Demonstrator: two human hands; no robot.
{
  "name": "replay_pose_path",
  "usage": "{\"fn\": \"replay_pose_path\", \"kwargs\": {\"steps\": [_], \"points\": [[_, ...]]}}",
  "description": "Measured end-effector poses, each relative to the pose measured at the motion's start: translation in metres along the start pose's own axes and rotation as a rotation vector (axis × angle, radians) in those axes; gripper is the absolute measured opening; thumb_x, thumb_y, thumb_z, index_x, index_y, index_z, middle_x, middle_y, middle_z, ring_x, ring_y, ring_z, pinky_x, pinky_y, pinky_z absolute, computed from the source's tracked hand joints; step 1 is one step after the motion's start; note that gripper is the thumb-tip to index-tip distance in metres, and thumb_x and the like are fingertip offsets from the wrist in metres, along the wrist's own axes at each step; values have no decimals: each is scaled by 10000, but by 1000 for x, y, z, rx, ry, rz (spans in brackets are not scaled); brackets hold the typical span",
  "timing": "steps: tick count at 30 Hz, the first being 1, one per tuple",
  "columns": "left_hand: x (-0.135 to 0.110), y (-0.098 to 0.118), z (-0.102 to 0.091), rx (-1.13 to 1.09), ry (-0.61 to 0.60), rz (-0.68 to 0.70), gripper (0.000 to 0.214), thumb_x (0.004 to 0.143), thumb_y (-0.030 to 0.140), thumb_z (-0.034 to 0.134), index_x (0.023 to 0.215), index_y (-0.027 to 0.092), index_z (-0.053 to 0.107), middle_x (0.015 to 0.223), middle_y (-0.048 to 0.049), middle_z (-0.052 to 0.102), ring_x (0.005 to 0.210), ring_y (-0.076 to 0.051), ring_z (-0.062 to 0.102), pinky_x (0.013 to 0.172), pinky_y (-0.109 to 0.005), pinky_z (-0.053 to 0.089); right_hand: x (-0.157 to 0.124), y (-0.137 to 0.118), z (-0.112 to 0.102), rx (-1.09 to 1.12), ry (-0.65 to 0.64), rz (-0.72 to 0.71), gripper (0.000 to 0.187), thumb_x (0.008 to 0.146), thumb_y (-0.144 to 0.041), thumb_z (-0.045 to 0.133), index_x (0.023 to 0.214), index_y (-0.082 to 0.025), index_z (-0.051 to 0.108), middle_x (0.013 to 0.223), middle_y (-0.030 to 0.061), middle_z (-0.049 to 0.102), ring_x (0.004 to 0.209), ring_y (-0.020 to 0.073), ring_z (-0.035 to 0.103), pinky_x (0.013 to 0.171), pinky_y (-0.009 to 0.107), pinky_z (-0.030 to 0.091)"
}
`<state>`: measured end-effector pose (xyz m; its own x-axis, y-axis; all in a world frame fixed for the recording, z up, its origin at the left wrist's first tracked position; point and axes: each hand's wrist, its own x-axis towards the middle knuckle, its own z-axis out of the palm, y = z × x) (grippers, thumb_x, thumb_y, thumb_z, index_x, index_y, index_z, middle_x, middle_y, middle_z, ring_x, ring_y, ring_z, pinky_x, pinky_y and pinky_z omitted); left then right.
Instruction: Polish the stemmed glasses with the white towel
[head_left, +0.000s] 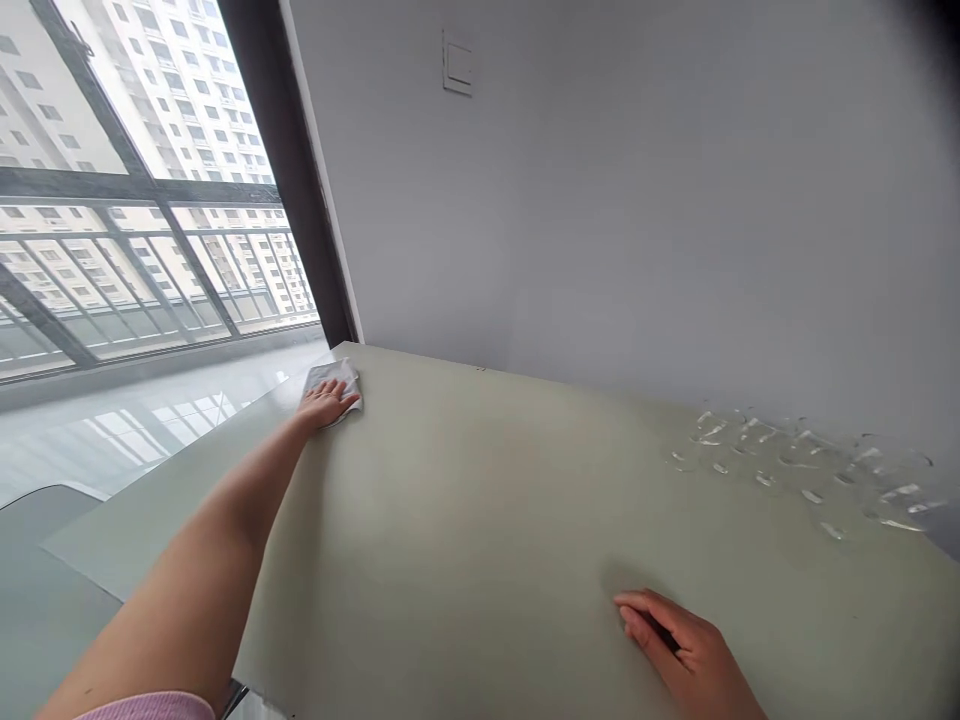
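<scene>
My left hand [327, 404] reaches to the far left corner of a pale, glossy tabletop [480, 480]. It lies flat with fingers stretched out, pressing on a folded white cloth [336, 373]. Part of the cloth is hidden beneath the palm. Lower right, my right hand [679, 640] rests on the near part of the tabletop. Its fingers are curled, with thumb and forefinger tips close together, and nothing shows between them.
Several clear glasses [806, 450] stand at the right back by the grey wall [615, 200]. A chair [52, 560] is at the left edge. Beyond the table's left side are a shiny floor [187, 410] and a railed window [150, 200].
</scene>
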<state>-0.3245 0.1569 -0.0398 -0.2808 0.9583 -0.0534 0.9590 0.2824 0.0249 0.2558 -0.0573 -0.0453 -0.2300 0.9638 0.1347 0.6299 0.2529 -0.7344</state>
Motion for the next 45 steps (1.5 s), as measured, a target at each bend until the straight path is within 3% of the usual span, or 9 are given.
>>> {"fn": "replay_pose_path", "kwargs": {"steps": [6,11,17,26,30,35,38,40,45], "points": [[-67,-94,-7,25,-13,-190,749,828,603,202,1399,119,182,1473,-122,119,1341,-297,101,1053,-431,136,-1,1,-1,28,-8,32,257,767,-453,511,766,-249,666,616,4,624,572,150,594,524,208,487],[-109,-115,-7,41,-19,-251,719,841,576,203,1400,125,183,1472,-122,120,1346,-277,102,1061,-427,132,2,-1,2,89,61,181,323,750,-492,515,821,-216,667,606,5,596,461,120,504,417,209,428],[-125,-73,-3,34,-20,-182,718,844,563,184,1398,106,184,1472,-132,102,1348,-286,69,1060,-444,102,5,-9,10,255,39,225,347,754,-477,512,875,-189,662,594,-4,544,428,97,423,390,214,376],[-169,58,7,13,6,261,674,850,573,211,1390,170,234,1469,-71,154,1353,-224,91,1083,-368,92,2,-15,6,259,61,186,339,754,-477,514,834,-176,650,600,-3,531,445,95,411,412,215,373],[-213,123,11,-53,33,592,669,839,580,266,1383,190,253,1457,-91,196,1344,-248,132,1082,-406,126,1,-12,5,247,79,182,339,738,-471,522,832,-174,656,594,-4,533,415,86,386,383,213,352],[-304,180,4,-150,19,1041,668,819,579,339,1383,232,253,1458,-87,193,1329,-276,183,1082,-433,145,-1,-7,2,199,102,182,364,726,-471,530,876,-166,661,614,6,561,408,88,393,375,216,353],[-344,186,-4,-206,1,1199,656,814,574,359,1380,258,257,1460,-54,194,1333,-256,181,1093,-406,129,-2,-4,-1,177,113,208,371,721,-484,535,887,-175,655,617,-3,560,398,82,376,368,214,344],[-351,176,-6,-229,-5,1199,641,814,570,369,1374,274,270,1456,-40,210,1331,-243,194,1094,-392,137,-2,-3,-3,170,115,230,368,717,-492,538,876,-182,655,612,-7,558,397,83,381,368,214,350],[-302,97,-1,-187,8,806,622,812,582,360,1360,294,301,1452,-34,225,1335,-246,180,1090,-405,136,-1,-4,-6,191,121,234,351,696,-483,560,850,-187,668,602,8,576,424,113,455,360,223,369]]}}
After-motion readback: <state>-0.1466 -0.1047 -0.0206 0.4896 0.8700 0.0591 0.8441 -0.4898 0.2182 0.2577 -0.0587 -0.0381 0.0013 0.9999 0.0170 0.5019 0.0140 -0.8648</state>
